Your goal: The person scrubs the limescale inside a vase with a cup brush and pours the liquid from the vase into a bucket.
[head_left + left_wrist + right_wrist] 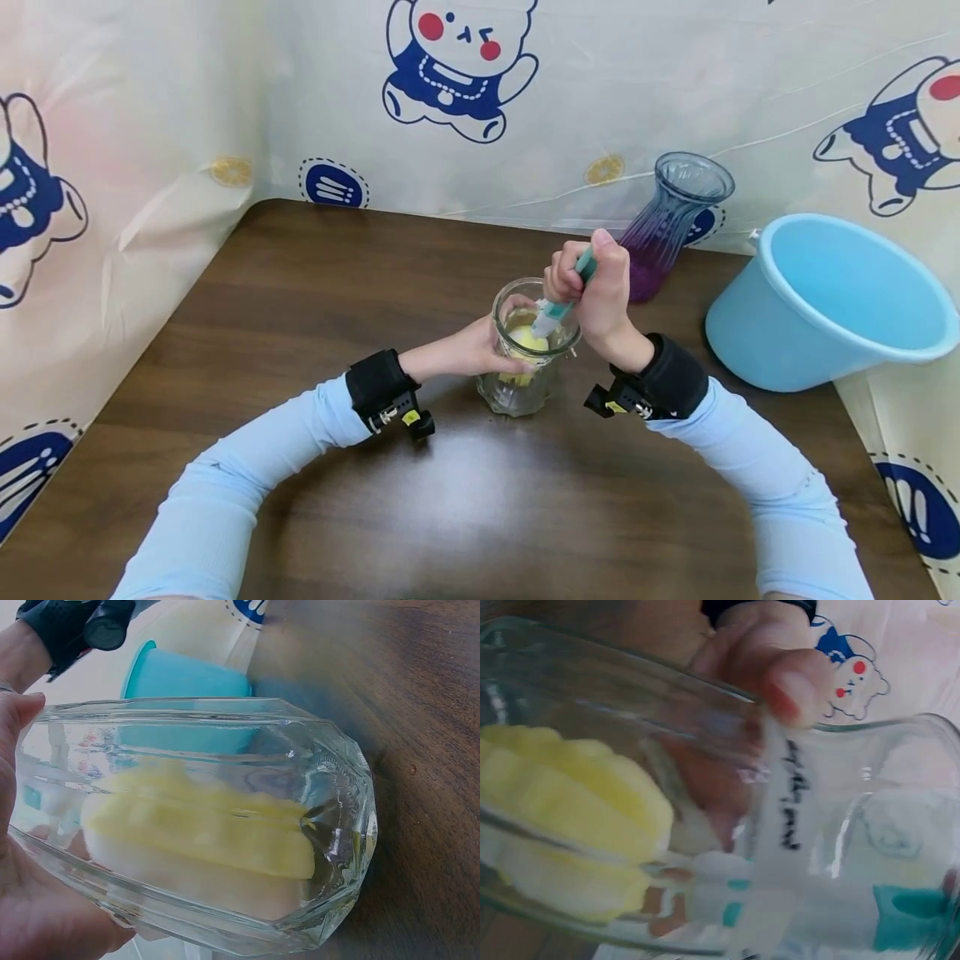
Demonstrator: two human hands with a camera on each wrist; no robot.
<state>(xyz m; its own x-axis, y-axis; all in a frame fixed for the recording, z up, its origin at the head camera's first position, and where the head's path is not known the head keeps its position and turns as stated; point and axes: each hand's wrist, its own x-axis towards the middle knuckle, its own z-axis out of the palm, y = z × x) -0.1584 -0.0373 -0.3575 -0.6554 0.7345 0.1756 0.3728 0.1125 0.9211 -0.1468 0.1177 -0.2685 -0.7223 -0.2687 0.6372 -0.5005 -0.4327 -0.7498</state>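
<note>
A clear faceted glass vase (517, 400) stands on the table, and my left hand (472, 348) grips it around the neck. Inside it is the yellow and white sponge head (202, 825) of a bottle brush. My right hand (609, 292) is curled around the brush's teal handle (587, 263), above the vase's rim, with the thumb on top. In the right wrist view, the ribbed sponge (570, 825) shows through the glass, beside a white strip with dark writing (791, 795) at the neck. The left fingers behind the glass are partly blurred.
A blue and purple ribbed glass vase (663, 229) stands behind my right hand. To the right is a light blue bucket (780, 333) near the edge of the brown table (337, 275). Patterned sheeting (300, 75) lines the back and sides.
</note>
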